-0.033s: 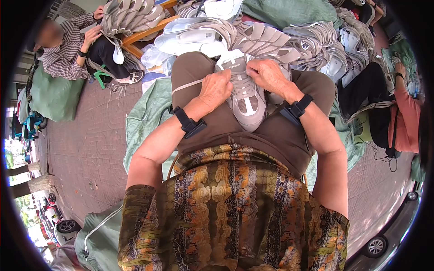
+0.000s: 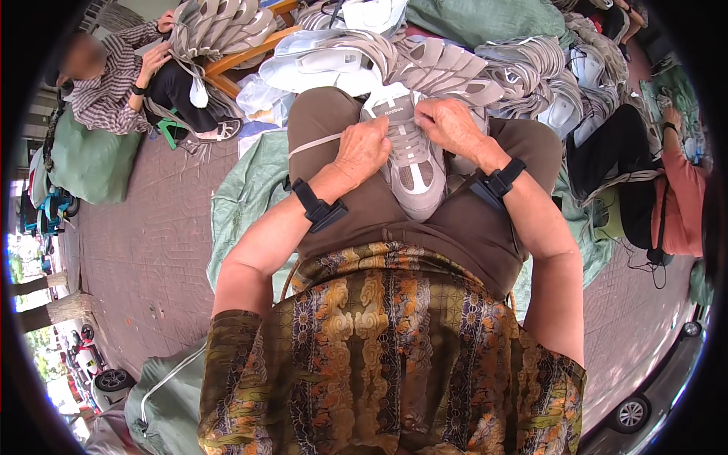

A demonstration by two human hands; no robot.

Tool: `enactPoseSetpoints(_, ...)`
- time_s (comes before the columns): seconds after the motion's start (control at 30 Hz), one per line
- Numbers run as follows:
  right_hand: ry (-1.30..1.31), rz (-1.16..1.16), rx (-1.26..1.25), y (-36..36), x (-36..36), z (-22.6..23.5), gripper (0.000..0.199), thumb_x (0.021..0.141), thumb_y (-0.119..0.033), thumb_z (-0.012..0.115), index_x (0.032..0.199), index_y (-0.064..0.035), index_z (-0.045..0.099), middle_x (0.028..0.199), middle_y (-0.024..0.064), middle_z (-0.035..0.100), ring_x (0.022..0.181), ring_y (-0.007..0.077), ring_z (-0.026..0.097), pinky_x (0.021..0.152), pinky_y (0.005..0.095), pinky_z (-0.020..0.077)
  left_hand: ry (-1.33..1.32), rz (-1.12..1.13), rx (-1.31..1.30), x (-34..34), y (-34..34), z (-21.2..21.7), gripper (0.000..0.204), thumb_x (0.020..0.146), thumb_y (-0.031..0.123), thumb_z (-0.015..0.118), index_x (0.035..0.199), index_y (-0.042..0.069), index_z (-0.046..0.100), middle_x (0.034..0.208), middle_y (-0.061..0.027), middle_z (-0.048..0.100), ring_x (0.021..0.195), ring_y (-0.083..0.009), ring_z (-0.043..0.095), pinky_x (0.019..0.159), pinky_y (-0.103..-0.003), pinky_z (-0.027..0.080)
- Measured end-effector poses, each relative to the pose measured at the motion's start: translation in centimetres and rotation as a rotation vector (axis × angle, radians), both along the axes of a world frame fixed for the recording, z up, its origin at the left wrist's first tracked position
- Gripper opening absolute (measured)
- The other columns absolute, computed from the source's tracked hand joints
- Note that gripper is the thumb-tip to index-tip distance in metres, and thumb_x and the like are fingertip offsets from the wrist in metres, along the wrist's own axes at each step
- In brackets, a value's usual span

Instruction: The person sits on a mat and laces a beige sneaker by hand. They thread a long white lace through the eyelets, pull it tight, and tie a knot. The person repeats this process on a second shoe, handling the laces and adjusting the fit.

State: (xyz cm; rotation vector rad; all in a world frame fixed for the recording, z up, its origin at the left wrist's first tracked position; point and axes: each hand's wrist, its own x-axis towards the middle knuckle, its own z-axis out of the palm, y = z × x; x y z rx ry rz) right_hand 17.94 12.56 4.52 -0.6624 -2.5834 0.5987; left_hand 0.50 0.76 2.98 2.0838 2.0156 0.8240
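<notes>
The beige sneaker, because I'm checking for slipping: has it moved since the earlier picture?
No; the beige sneaker shows no visible shift in any direction against the wooden bar.

Left forearm (image 2: 265, 231) and right forearm (image 2: 535, 208) reach forward, angled inward. Left hand (image 2: 362, 152): back up, fingers curled. Right hand (image 2: 453, 130): slightly farther forward, thumb and fingertips pinched, pointing inward. Hands near, apart.

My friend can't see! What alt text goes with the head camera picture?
A person's left hand and right hand are at the laces of a grey-beige sneaker between their knees, toe toward them. Beyond lie piles of similar-coloured shoe pieces; at upper left, another person in a striped shirt handles more.
</notes>
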Motion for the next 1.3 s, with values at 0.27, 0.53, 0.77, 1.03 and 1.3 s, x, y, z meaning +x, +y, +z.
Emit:
enactPoseSetpoints(0.27, 0.031, -0.052, 0.119, 1.0, 2.0, 2.0, 0.011, 0.081, -0.012, 0.059, 0.081, -0.0007, 0.059, 0.073, 0.018, 0.06, 0.074, 0.0393, 0.057, 0.065, 0.0455, 0.0446, -0.347, 0.062, -0.12, -0.5, 0.1, 1.6, 0.009, 0.073, 0.003, 0.061, 0.081, 0.003, 0.055, 0.074, -0.0145, 0.06, 0.068, -0.0282, 0.06, 0.064, -0.038, 0.047)
enactPoseSetpoints(0.53, 0.071, -0.125, -0.234, 3.0, 5.2, 4.5, 0.013, 0.082, -0.011, 0.06, 0.079, 0.0006, 0.057, 0.06, 0.0089, 0.05, 0.057, 0.0157, 0.046, 0.056, 0.0331, 0.0411, -0.412, -0.014, -0.233, -0.8, -1.4, 2.1, 0.02, 0.077, 0.006, 0.059, 0.096, 0.007, 0.059, 0.085, -0.0092, 0.061, 0.073, -0.0203, 0.057, 0.07, -0.033, 0.047)
enactPoseSetpoints(0.77, 0.012, -0.174, -0.013, 4.3, 8.6, 7.1, 0.012, 0.084, -0.012, 0.059, 0.082, -0.0001, 0.056, 0.062, 0.0082, 0.054, 0.057, 0.0179, 0.048, 0.056, 0.033, 0.0412, -0.357, -0.025, -0.212, -1.3, -1.4, 1.5, 0.024, 0.075, 0.002, 0.057, 0.098, 0.006, 0.058, 0.085, -0.0085, 0.062, 0.084, -0.0249, 0.058, 0.076, -0.035, 0.048)
enactPoseSetpoints(1.03, 0.014, -0.103, 0.453, 10.2, 10.4, 7.2, 0.014, 0.083, -0.012, 0.059, 0.086, 0.0014, 0.055, 0.071, 0.0177, 0.056, 0.062, 0.0365, 0.049, 0.06, 0.0389, 0.0433, -0.085, -0.015, 0.052, -1.7, -0.5, 0.6, 0.03, 0.073, 0.001, 0.057, 0.103, 0.005, 0.056, 0.098, -0.0112, 0.057, 0.089, -0.0298, 0.057, 0.079, -0.038, 0.048)
enactPoseSetpoints(1.3, -0.314, -0.17, 0.092, 10.2, 10.4, 6.0, 0.018, 0.079, -0.009, 0.062, 0.093, -0.0004, 0.056, 0.081, 0.019, 0.059, 0.08, 0.0379, 0.059, 0.069, 0.0439, 0.0457, 0.311, -0.03, -0.105, -3.2, -1.6, 1.0, 0.025, 0.077, 0.008, 0.061, 0.1, 0.006, 0.055, 0.09, -0.0134, 0.06, 0.091, -0.0341, 0.056, 0.077, -0.044, 0.048)
